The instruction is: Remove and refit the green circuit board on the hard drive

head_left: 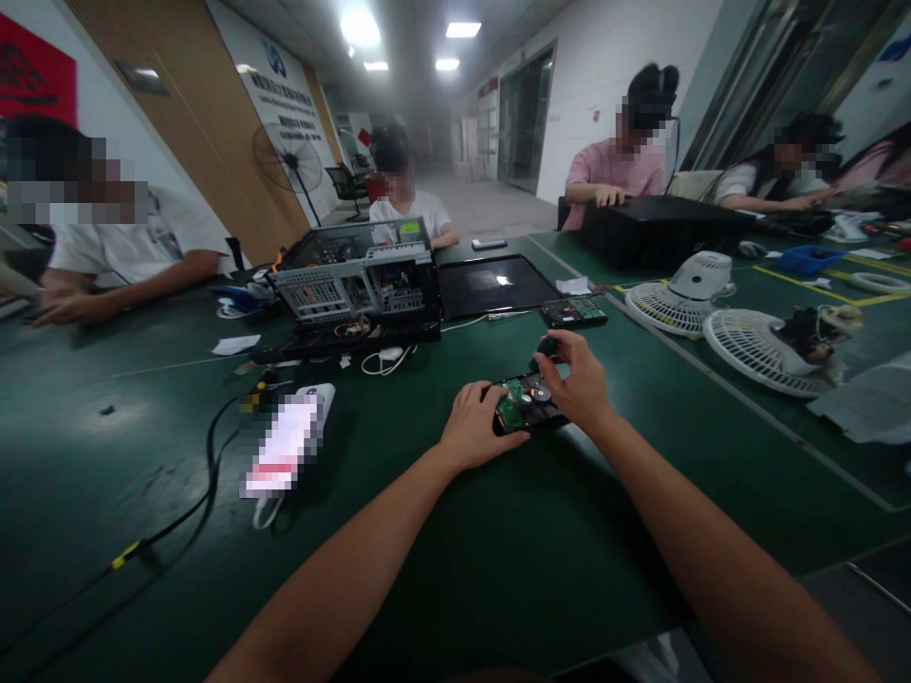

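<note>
A black hard drive [547, 410] lies on the green table, showing a green circuit board [511, 406] and a round silver part. My left hand [475, 427] grips its left end, fingers over the far edge and thumb along the near one. Above the drive's far side, my right hand [578, 378] pinches the dark green handle of a screwdriver [545, 353], tilted over the drive. The screwdriver's tip is too small to make out against the drive. Just beyond sits another drive [575, 312] with a green board.
An opened computer case [348, 289] stands ahead, beside a black side panel [494, 285]. White fan parts [761, 349] lie to the right. On the left are a phone [288, 441] and a black cable [211, 465]. Several people sit around the table.
</note>
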The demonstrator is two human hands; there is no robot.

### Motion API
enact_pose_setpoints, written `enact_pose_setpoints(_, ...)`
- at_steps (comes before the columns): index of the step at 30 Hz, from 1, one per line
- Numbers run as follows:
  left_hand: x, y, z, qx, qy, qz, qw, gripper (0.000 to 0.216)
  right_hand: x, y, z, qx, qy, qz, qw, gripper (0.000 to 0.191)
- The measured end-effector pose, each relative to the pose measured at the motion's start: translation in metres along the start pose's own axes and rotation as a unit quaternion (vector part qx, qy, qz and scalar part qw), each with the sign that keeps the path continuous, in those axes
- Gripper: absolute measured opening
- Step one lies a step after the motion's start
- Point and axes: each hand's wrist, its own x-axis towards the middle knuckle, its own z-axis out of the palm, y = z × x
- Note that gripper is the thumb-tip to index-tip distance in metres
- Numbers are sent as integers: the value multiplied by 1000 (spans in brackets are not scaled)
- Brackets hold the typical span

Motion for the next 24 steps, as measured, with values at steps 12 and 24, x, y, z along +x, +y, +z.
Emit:
enact_pose_setpoints(12,1,-2,4,22,-14,-21,999,79,0,-2,0,-41,3,-28,999,44)
enact_pose_setpoints(24,1,-2,3,25,-20,-21,999,80,-1,2,0,-15,-1,-27,1000,46)
